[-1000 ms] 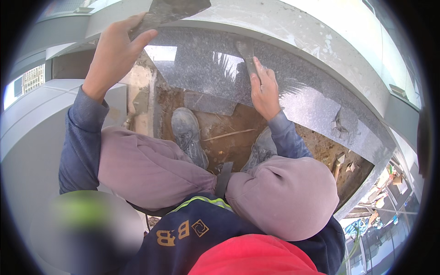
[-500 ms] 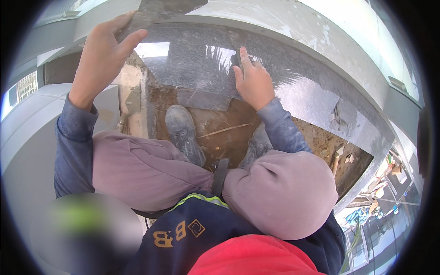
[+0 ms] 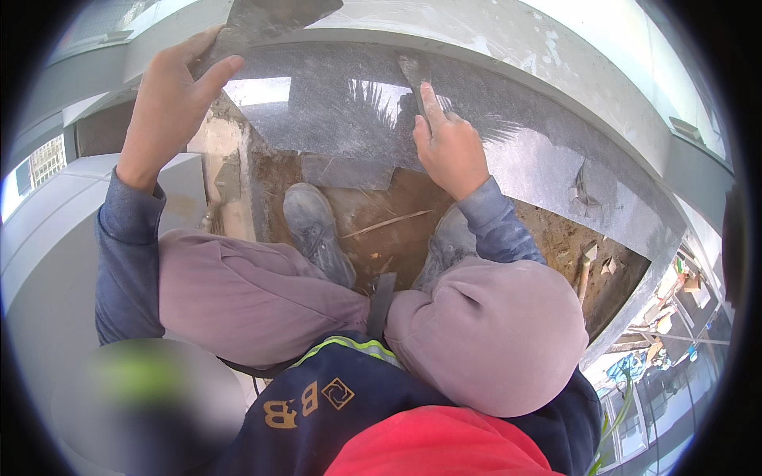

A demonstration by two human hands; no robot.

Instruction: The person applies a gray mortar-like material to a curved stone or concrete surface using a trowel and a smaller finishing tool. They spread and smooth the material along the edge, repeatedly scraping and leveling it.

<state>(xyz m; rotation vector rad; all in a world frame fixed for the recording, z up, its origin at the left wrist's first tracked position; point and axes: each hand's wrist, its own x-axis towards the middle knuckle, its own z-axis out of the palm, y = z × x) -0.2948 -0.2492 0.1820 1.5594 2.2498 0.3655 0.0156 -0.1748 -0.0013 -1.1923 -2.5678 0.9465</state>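
Observation:
My left hand (image 3: 168,101) is raised at the upper left, gripping the edge of a flat dark grey plate (image 3: 279,16) with an irregular outline; the picture's top cuts part of it off. My right hand (image 3: 456,151) is closed around the handle of a putty knife (image 3: 410,67), its index finger stretched along the tool. The knife's narrow blade points away from me and lies at the far side of a polished dark grey stone slab (image 3: 325,103), near the pale ledge. Whether the blade touches the joint there I cannot tell.
Beyond the slab runs a pale ledge (image 3: 484,59) with whitish smears. My dusty shoes stand in a dirt-floored gap, where a thin wooden strip (image 3: 387,224) and a loose grey slab piece (image 3: 347,171) lie. A wooden-handled tool (image 3: 586,271) rests at the right. Debris (image 3: 659,305) lies beyond.
My right hand has come slightly back and to the right, and more of the knife's blade shows. The left hand and its plate have shifted slightly left in the picture.

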